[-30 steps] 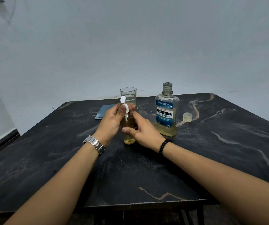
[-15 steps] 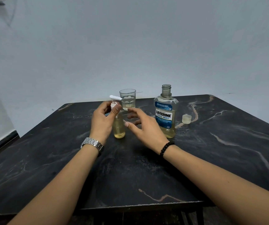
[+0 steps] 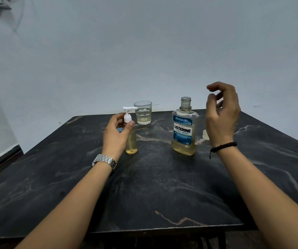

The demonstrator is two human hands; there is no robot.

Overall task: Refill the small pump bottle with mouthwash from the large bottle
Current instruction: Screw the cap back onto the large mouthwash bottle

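My left hand (image 3: pixel 115 135) pinches the neck of the one small pump bottle (image 3: pixel 131 139), which stands on the table (image 3: pixel 153 186) with yellow liquid inside. My right hand (image 3: pixel 221 114) hangs raised, fingers loosely curled, holding nothing. Between my hands stands one big bottle (image 3: pixel 184 130), uncapped, low on yellow liquid. Beyond my left hand, one glass (image 3: pixel 142 113) holds a little liquid. Broad bare tabletop lies nearer me.

The left hand (image 3: pixel 116 135) is low, thumb and fingers curled toward each other, its forearm stretched forward and a metal watch (image 3: pixel 104 160) on the wrist. The right hand (image 3: pixel 222 112) is raised, fingers loosely curled and holding nothing, a dark bead bracelet (image 3: pixel 222 146) at its wrist.
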